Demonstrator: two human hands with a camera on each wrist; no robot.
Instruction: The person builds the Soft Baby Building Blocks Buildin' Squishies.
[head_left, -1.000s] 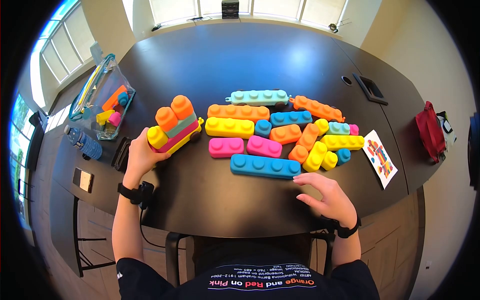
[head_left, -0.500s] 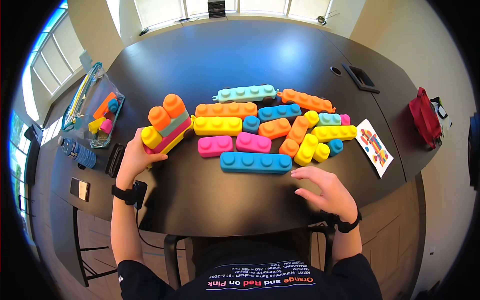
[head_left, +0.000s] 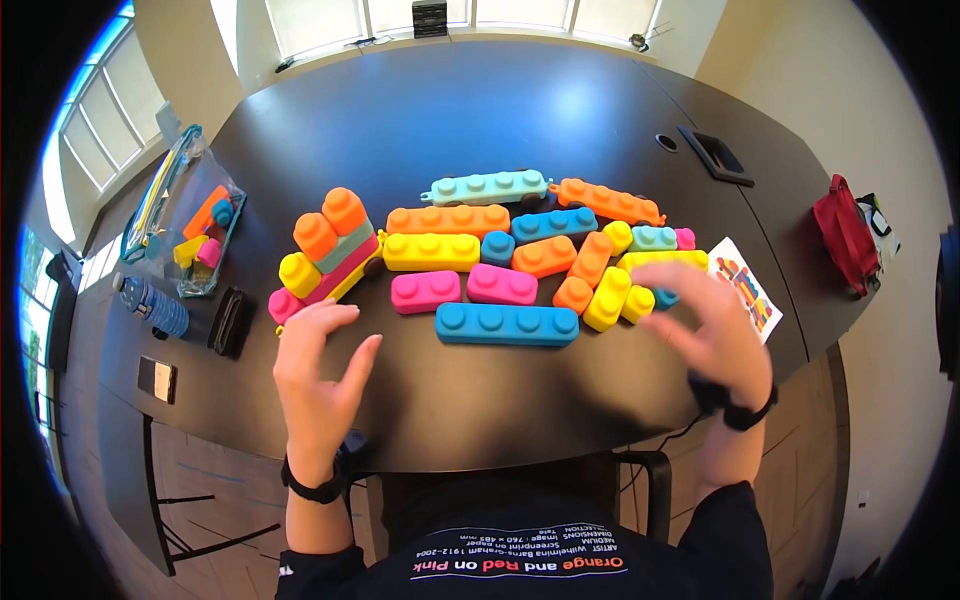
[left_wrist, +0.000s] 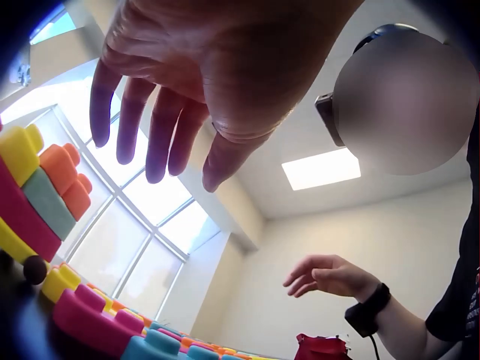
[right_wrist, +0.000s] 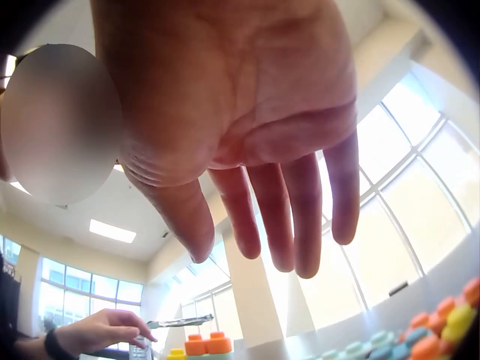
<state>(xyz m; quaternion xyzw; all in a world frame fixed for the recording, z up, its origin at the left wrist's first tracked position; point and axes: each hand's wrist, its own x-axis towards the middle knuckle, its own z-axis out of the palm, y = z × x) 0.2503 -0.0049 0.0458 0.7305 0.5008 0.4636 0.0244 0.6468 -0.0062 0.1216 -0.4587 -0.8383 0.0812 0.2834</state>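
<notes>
Near the table's front edge, the left hand [head_left: 320,385] hangs with relaxed fingers, thumb and fingertips apart, just below the wheeled block stack [head_left: 340,262]. That stack carries pink, yellow, orange and grey-green blocks; its upper right end lies close beside the long yellow block [head_left: 432,252]. The right hand [head_left: 712,330], blurred, hovers at the right end of the loose blocks, its thumb also apart from its fingers, partly hiding the yellow bar [head_left: 655,260] and a small blue block [head_left: 664,298]. Between the hands lies the long blue block [head_left: 507,324], with two pink blocks behind it. A teal wheeled bar [head_left: 487,187] and an orange wheeled bar [head_left: 608,202] line the far side. Left of the stack are a dark case [head_left: 229,322], phone [head_left: 157,380], water bottle [head_left: 152,306] and clear bag [head_left: 180,235]; to the right, the printed sheet [head_left: 745,290] and red bag [head_left: 845,240].
</notes>
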